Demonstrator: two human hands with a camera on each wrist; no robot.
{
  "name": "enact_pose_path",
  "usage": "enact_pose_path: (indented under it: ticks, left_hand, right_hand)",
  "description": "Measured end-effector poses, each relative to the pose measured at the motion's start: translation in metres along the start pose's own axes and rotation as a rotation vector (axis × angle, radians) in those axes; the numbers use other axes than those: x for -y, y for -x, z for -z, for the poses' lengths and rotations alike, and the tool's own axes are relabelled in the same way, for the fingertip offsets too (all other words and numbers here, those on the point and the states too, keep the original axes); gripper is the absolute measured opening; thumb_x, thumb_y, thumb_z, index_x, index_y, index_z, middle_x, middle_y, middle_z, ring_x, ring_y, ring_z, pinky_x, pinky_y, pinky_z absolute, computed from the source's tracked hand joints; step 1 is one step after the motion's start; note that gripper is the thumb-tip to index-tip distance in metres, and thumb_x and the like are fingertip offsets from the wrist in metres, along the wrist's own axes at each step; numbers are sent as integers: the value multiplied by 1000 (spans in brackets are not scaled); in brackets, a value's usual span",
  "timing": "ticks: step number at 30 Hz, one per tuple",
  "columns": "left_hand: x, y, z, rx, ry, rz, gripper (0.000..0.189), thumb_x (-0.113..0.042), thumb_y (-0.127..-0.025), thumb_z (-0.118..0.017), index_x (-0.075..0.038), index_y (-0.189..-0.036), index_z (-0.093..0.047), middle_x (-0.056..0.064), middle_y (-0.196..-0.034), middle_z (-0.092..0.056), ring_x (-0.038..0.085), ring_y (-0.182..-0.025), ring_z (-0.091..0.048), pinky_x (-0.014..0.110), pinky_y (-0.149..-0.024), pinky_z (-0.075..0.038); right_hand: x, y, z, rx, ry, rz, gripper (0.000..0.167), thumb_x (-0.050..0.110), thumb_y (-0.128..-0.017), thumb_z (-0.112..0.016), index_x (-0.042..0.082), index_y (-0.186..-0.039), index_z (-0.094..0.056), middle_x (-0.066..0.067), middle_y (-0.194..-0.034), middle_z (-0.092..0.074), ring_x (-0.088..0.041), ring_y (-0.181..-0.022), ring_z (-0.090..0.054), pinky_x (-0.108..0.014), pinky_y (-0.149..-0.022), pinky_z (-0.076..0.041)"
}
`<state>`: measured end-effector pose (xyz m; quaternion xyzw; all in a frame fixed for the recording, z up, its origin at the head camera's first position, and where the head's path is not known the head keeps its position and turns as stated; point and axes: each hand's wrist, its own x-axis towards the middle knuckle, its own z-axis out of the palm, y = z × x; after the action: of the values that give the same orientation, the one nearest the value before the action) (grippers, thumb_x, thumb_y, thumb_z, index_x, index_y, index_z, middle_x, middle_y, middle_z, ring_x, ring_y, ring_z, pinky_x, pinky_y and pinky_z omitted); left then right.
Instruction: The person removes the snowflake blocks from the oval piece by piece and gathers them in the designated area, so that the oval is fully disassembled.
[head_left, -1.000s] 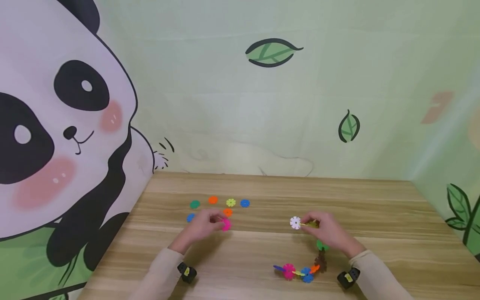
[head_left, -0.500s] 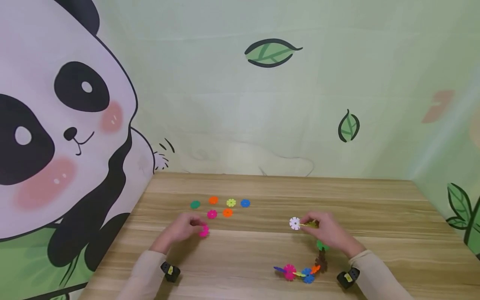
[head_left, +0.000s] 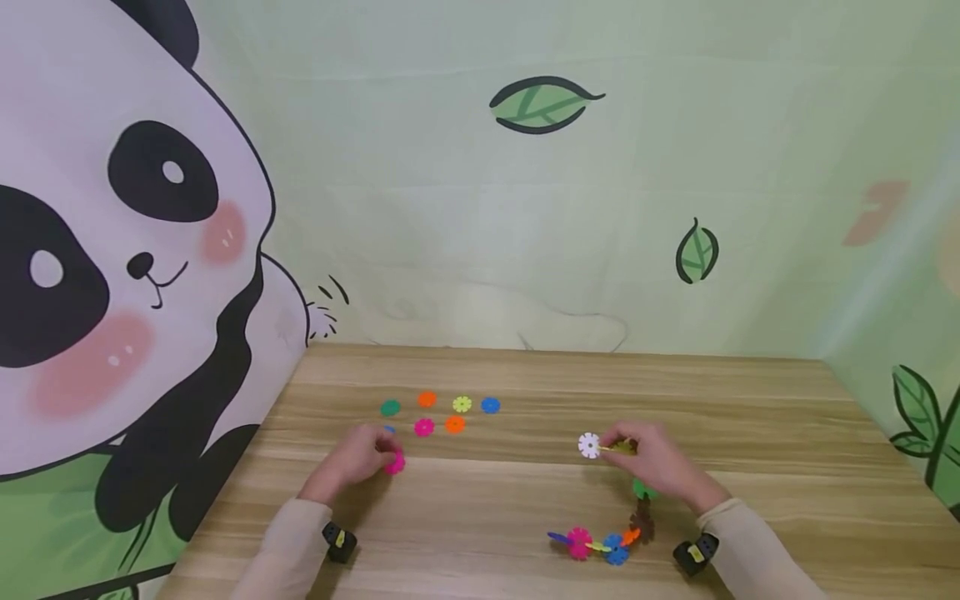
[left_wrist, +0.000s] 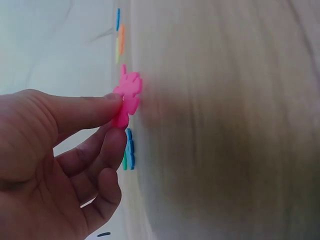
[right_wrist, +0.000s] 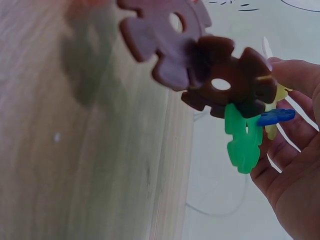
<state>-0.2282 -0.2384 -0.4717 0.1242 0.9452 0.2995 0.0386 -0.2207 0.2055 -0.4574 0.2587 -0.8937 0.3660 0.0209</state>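
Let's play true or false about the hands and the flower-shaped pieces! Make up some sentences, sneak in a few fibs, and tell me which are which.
1. The left hand pinches a pink piece. True.
2. The right hand is empty. False: it holds part of a chain of joined pieces.
3. In the right wrist view, a green piece is joined to a brown piece. True.
4. Every loose piece is orange. False: a loose green piece lies on the table too.
5. A yellow-green piece lies between an orange piece and a blue piece. True.
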Motion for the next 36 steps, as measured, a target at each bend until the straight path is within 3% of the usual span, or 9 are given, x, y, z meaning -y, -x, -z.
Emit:
enact_pose_path:
  ticks: [6, 12, 22, 25, 29, 36]
  left_hand:
    - [1, -3, -4, -24, -99, 8, 9, -3, -78, -73, -12, -78, -70, -4, -76, -64, 13, -76, -57, 35, -73, -48]
    - [3, -4, -4, -32, -135, 13, 10, -4, -78, -74, -12, -78, -69, -4, -77, -64, 15, -77, -58, 37, -74, -49]
    - [-7, -5, -2, -36, -214, 28, 9, -9, -78, -74, -15, -79, -67, -4, -77, -63, 13, -73, -57, 34, -71, -49]
    - [-18, -7, -3, -45, -187, 8, 6, -11, -81, -72, -14, -81, -68, -4, -78, -64, 11, -71, -56, 33, -69, -49]
    - [-43, -13, -9, -40, -83, -56, 3, -12, -86, -67, -10, -85, -68, -3, -78, -64, 11, -69, -54, 32, -65, -48]
    - [-93, -28, -38, 52, 59, -203, 14, -15, -92, -61, -5, -94, -70, -4, -82, -64, 10, -74, -56, 27, -66, -48]
  right_hand:
    - [3, 1, 2, 3, -2, -21, 8, 17, -86, -70, 20, -93, -68, 10, -93, -65, -12, -87, -58, -29, -73, -48]
    - [3, 2, 4, 8, 1, -3, 5, 19, -88, -69, 18, -93, -68, 8, -93, -65, -13, -88, -58, -30, -72, -48]
    - [2, 1, 2, 1, 23, 4, 7, 16, -85, -71, 20, -91, -68, 10, -91, -65, -12, -86, -58, -29, -71, -48]
    - [2, 0, 2, 6, 23, 12, 9, 13, -84, -72, 19, -90, -68, 9, -90, -65, -13, -85, -59, -29, -71, -48]
    - [3, 0, 2, 13, 26, 22, 9, 12, -85, -71, 19, -90, -68, 9, -90, -65, -12, -85, -59, -29, -71, -48]
    - [6, -1, 1, 11, 17, 17, 8, 14, -85, -71, 19, -91, -68, 9, -92, -66, -12, -86, -58, -29, -72, -48]
